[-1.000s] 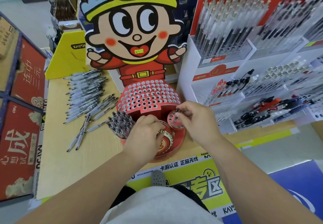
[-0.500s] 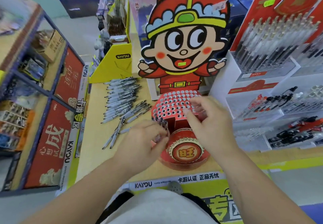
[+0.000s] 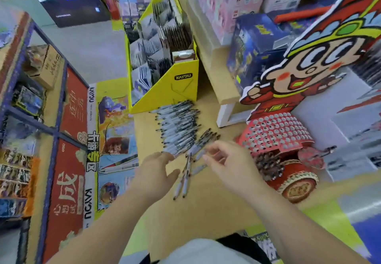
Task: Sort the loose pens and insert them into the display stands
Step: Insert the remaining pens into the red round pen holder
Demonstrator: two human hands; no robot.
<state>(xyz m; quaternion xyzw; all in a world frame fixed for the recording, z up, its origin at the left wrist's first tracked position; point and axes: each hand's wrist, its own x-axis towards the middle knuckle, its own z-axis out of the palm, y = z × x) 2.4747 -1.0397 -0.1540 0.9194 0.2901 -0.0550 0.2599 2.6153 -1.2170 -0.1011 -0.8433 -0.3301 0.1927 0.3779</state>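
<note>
Pens grey-barrelled, black-tipped, rowed on tabletop; left hand, right hand fingers spread, apparently holding nothing.

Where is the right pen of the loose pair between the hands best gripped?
Pinch the pen at mid-barrel, from above and its right side. It lies flat on the table, with its twin close along its left, so only top and right flank look free. The open right hand hovers nearest that side.
</note>
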